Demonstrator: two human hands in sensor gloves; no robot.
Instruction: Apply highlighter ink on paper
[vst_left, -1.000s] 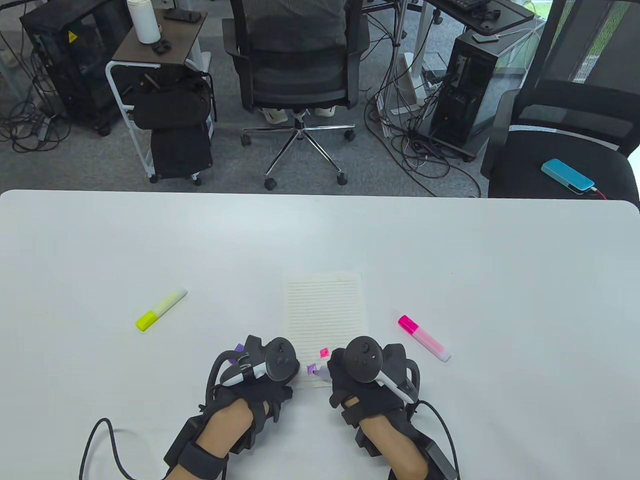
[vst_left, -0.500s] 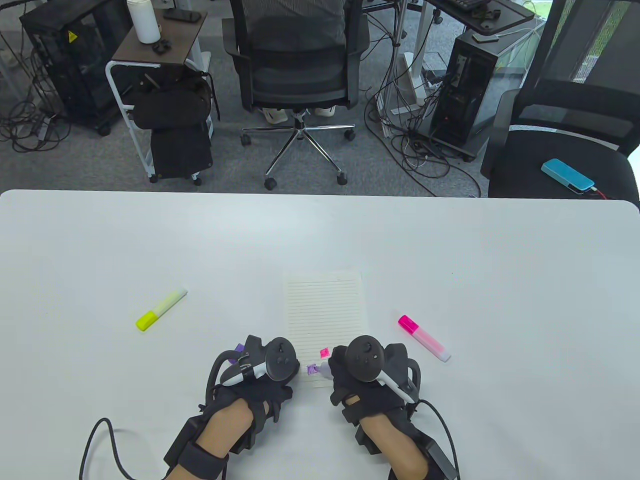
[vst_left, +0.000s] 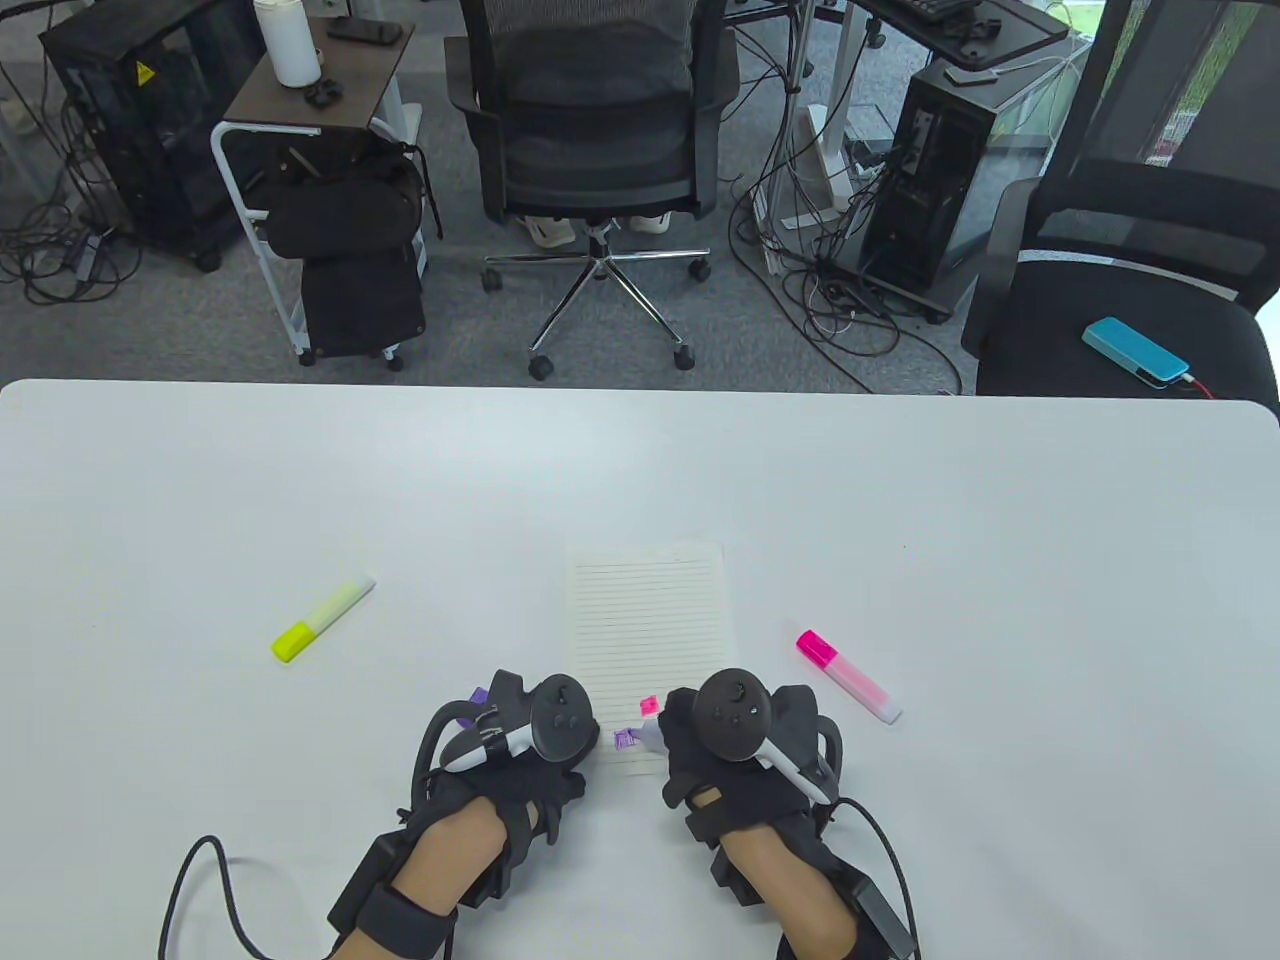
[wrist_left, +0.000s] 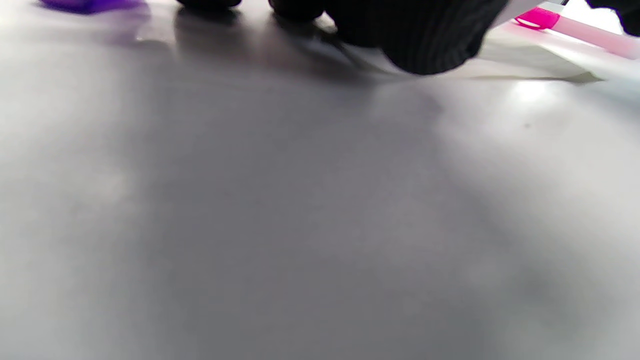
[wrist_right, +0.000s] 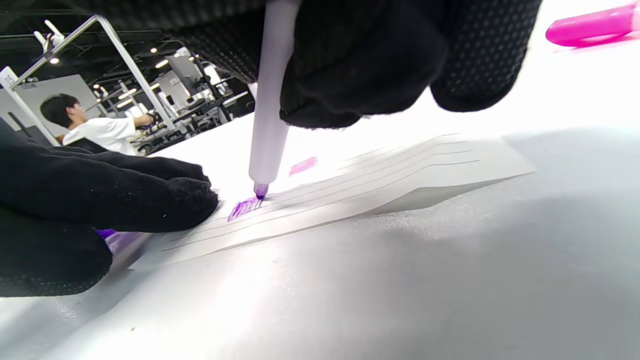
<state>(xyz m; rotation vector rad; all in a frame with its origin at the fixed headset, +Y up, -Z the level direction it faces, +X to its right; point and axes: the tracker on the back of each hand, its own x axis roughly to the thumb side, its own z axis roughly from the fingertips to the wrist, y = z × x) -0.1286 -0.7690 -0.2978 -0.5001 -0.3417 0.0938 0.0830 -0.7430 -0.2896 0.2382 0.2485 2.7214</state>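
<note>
A lined paper sheet (vst_left: 648, 620) lies at the table's front middle. My right hand (vst_left: 715, 745) grips a purple highlighter (wrist_right: 270, 100) upright. Its tip touches a purple mark (wrist_right: 242, 208) near the sheet's lower left corner, which also shows in the table view (vst_left: 625, 739). A small pink mark (vst_left: 649, 705) sits just above it. My left hand (vst_left: 520, 745) rests with curled fingers (wrist_right: 125, 190) at the sheet's lower left edge. It holds the purple cap (vst_left: 478, 694), partly hidden under the hand.
A capped pink highlighter (vst_left: 848, 676) lies right of the paper, close to my right hand. A capped yellow highlighter (vst_left: 322, 618) lies to the left. The white table (vst_left: 900, 500) stretches wide beyond the paper. Office chairs and computer towers stand past its far edge.
My right hand has shifted very slightly away from me with the highlighter tip still on the purple mark. My left hand has not moved.
</note>
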